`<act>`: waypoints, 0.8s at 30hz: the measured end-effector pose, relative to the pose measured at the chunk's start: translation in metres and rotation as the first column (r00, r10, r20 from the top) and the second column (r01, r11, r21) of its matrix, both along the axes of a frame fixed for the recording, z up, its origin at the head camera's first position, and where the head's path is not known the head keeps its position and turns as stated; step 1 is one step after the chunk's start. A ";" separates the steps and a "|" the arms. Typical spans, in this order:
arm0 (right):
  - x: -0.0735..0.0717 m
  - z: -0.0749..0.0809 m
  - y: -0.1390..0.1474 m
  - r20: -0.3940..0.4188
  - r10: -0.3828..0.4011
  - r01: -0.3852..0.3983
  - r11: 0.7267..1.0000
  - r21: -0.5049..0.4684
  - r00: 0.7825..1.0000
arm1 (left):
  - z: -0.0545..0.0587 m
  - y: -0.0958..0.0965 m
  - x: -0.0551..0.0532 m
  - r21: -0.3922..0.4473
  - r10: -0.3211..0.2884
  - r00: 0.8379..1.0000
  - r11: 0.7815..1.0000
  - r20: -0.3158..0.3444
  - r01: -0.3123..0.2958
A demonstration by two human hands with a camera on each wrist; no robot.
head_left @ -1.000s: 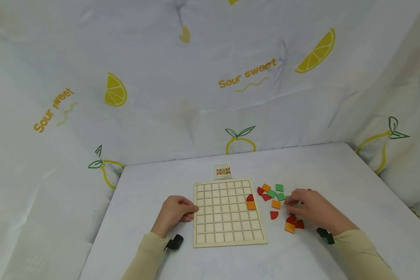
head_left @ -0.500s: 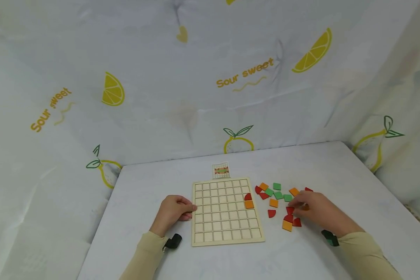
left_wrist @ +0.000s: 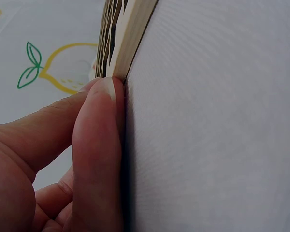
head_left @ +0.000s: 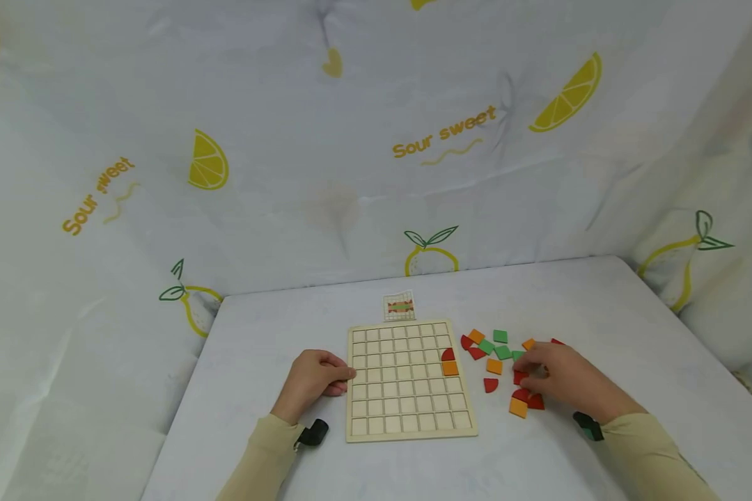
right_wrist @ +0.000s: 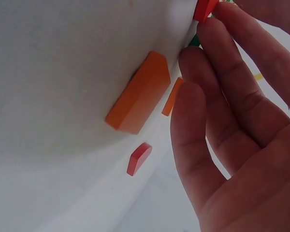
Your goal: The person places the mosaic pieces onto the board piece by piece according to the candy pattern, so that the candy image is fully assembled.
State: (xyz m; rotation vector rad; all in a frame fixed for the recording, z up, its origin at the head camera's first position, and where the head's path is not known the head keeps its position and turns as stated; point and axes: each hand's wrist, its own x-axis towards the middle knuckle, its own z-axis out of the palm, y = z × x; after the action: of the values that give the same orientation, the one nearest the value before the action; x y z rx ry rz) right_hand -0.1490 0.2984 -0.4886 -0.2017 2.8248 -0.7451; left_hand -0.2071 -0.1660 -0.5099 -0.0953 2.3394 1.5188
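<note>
A square wooden grid board [head_left: 401,390] lies on the table; my left hand [head_left: 313,379] pinches its left edge between thumb and fingers, also seen in the left wrist view. On the board's right side lie a red quarter-round tile [head_left: 448,355] and an orange square tile [head_left: 450,369]. My right hand [head_left: 560,369] is over the loose tiles, with thumb and index fingertip around a red tile [head_left: 519,378]. That red tile [right_wrist: 205,8] sits by the index fingertip in the right wrist view. The other fingers extend past an orange tile [right_wrist: 140,96].
Several green, orange and red tiles lie right of the board, among them a green square [head_left: 500,336], an orange square [head_left: 494,366] and a red quarter-round [head_left: 491,385]. A patterned card [head_left: 399,306] is behind the board. A white lemon-print cloth [head_left: 326,229] hangs beyond.
My right hand has shifted slightly among the loose tiles, and its thumb and index fingertip now pinch a red tile. The left hand stays at the board's edge.
</note>
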 end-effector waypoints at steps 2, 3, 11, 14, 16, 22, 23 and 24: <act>0.000 0.000 0.000 0.009 -0.007 0.007 1.000 -0.006 1.000 | 0.000 0.000 0.000 -0.004 -0.001 1.000 1.000 0.001 0.001; 0.000 0.000 0.000 0.015 -0.012 0.012 1.000 -0.010 1.000 | 0.000 0.000 0.000 -0.004 -0.001 1.000 1.000 0.000 0.001; -0.001 -0.002 -0.001 0.017 0.003 -0.002 1.000 -0.023 1.000 | 0.000 0.001 0.000 -0.010 -0.004 1.000 1.000 -0.008 0.004; -0.001 0.000 0.000 0.018 0.008 -0.008 1.000 -0.004 1.000 | -0.001 0.001 0.000 -0.006 -0.005 1.000 1.000 -0.008 0.005; -0.001 0.001 0.001 0.023 0.005 -0.006 1.000 0.013 1.000 | -0.002 0.001 0.000 0.003 -0.008 1.000 1.000 -0.008 0.008; 0.000 0.004 0.005 0.022 0.016 -0.017 1.000 0.020 1.000 | -0.003 0.000 -0.001 0.007 -0.008 1.000 1.000 -0.007 0.008; -0.001 0.004 0.005 0.016 0.022 -0.022 1.000 0.020 1.000 | -0.003 0.000 -0.001 0.004 -0.006 1.000 1.000 -0.007 0.006; -0.001 0.004 0.005 0.011 0.027 -0.028 0.999 0.021 1.000 | -0.003 -0.001 -0.001 0.000 -0.003 1.000 1.000 -0.007 0.003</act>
State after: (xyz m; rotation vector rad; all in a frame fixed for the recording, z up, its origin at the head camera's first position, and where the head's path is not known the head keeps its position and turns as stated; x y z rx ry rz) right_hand -0.1501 0.3035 -0.4851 -0.2322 2.8128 -0.7080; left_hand -0.2080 -0.1667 -0.5124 -0.0865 2.3442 1.5197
